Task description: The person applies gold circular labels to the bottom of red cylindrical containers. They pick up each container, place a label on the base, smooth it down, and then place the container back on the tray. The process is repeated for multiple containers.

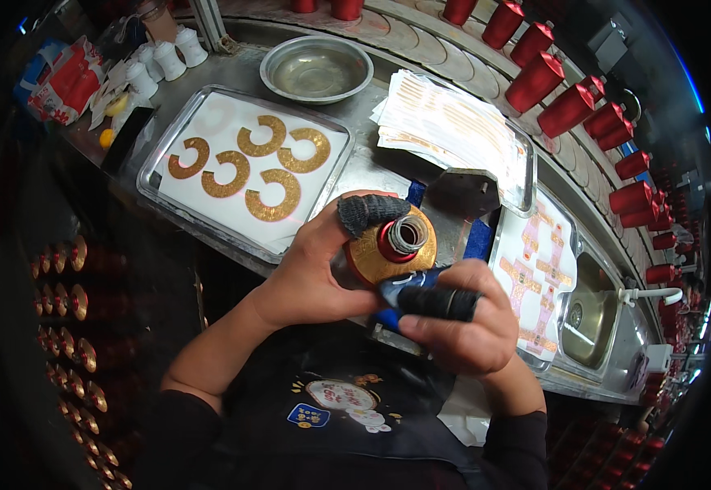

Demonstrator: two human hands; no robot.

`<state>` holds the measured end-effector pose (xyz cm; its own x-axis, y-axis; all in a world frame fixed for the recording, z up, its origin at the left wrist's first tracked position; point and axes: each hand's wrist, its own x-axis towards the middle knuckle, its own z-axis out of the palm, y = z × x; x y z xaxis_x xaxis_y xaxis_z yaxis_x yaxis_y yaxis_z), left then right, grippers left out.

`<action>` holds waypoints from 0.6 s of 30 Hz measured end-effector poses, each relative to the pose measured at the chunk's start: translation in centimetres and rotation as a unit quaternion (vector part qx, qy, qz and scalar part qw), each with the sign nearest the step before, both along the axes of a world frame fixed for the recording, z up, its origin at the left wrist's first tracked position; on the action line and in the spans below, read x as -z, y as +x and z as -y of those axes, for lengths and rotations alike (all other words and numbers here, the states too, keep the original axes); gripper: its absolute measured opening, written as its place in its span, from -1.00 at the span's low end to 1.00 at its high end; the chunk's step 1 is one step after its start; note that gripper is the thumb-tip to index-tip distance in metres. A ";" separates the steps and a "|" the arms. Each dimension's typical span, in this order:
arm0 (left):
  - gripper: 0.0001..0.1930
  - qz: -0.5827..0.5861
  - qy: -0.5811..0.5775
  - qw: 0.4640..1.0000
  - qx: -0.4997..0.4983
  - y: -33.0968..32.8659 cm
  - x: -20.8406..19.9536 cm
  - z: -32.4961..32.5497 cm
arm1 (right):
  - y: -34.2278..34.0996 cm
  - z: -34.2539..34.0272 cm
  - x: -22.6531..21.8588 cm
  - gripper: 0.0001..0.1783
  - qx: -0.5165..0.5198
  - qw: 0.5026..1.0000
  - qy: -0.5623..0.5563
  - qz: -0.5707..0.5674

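Observation:
My left hand [311, 269] wraps round a bottle [369, 260] with a gold shoulder and a red collar below its open, threaded neck. The neck tilts up toward me. A dark knitted sleeve covers the left index finger. My right hand [478, 327], slightly blurred, is closed on a dark blue piece [396, 286] that looks like folded cloth. It presses against the shoulder's near right side. A black sleeve covers a right finger too. Left of the bottle, C-shaped gold decals [274, 196] lie on a white sheet in a metal tray [150, 189].
Behind stand a metal basin [316, 73] of liquid and a stack of decal sheets [445, 122]. A dark block [463, 193] sits beyond the bottle. More decals [535, 269] and a sink [591, 322] are at right. Red bottles [568, 110] line a curved conveyor; gold-topped bottles [79, 302] stand lower left.

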<state>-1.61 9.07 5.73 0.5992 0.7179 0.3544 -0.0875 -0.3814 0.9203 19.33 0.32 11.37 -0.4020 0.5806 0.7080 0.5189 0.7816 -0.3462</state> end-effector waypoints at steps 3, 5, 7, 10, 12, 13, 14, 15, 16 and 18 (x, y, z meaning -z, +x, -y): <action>-0.22 -0.010 0.043 0.998 -0.043 0.5 0.2 0.6 | -0.5 0.7 -0.1 -0.69 0.016 0.997 -0.030 -0.066; -0.23 0.004 0.054 0.996 -0.072 1.0 0.3 1.2 | -0.8 1.0 -0.1 -0.70 0.125 0.991 -0.031 -0.023; -0.23 0.005 0.088 0.989 -0.122 1.7 0.6 1.7 | -1.1 1.2 0.0 -0.67 0.066 0.997 0.012 0.048; -0.18 -0.004 0.141 0.973 -0.185 2.4 1.2 2.7 | -1.6 1.4 0.2 -0.62 0.110 0.994 -0.011 -0.005; -0.18 -0.001 0.069 0.975 -0.210 2.9 1.9 3.3 | -1.8 1.4 0.4 -0.61 0.107 0.994 0.018 0.031; -0.17 -0.004 0.082 0.975 -0.209 3.1 2.4 3.5 | -2.0 1.5 0.4 -0.59 0.068 0.997 0.018 0.029; -0.16 -0.021 0.157 0.955 -0.251 3.3 2.9 3.6 | -2.1 1.5 0.3 -0.58 0.093 0.996 0.014 0.001; -0.15 -0.023 0.169 0.948 -0.269 3.4 3.2 3.7 | -2.2 1.6 0.2 -0.57 0.120 0.992 0.031 -0.020; -0.14 -0.024 0.181 0.940 -0.288 3.8 3.5 4.0 | -2.2 1.6 0.1 -0.58 0.171 0.985 0.025 0.002; -0.08 -0.031 0.161 0.942 -0.293 3.8 3.6 3.9 | -2.3 1.7 -0.2 -0.59 0.082 0.996 -0.019 -0.008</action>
